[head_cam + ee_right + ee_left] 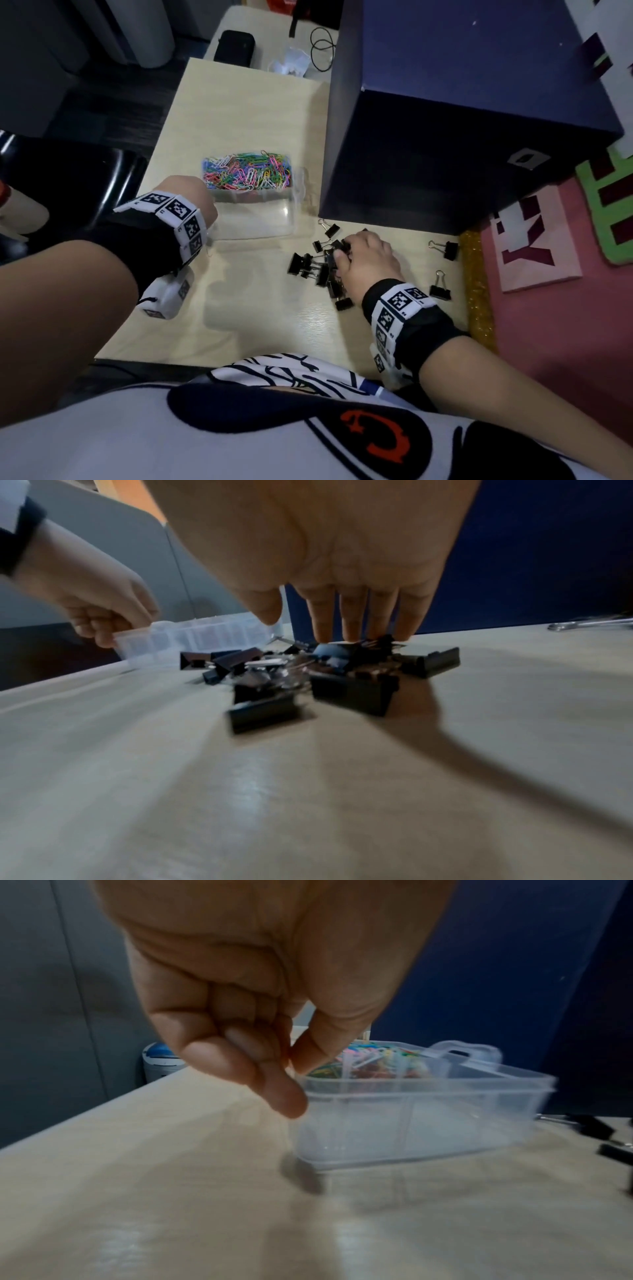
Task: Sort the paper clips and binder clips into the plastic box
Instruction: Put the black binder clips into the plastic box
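A clear plastic box (257, 222) stands on the pale wooden table; its far compartment is full of coloured paper clips (248, 169), its near one looks empty. My left hand (191, 202) pinches the box's near left corner (411, 1123), thumb over the rim by the paper clips (377, 1061), fingers (284, 1096) curled outside. A pile of black binder clips (315, 267) lies right of the box. My right hand (363, 260) rests on that pile, and its straight fingers (356, 615) touch the clips (342, 680) from above, thumb apart.
Stray binder clips lie at the right (448, 250) (440, 291) and near the box (330, 228). A big dark blue box (462, 120) stands close behind the pile. A gold glitter strip (478, 291) and pink mat (548, 325) border the table's right side. A black case (234, 46) sits far back.
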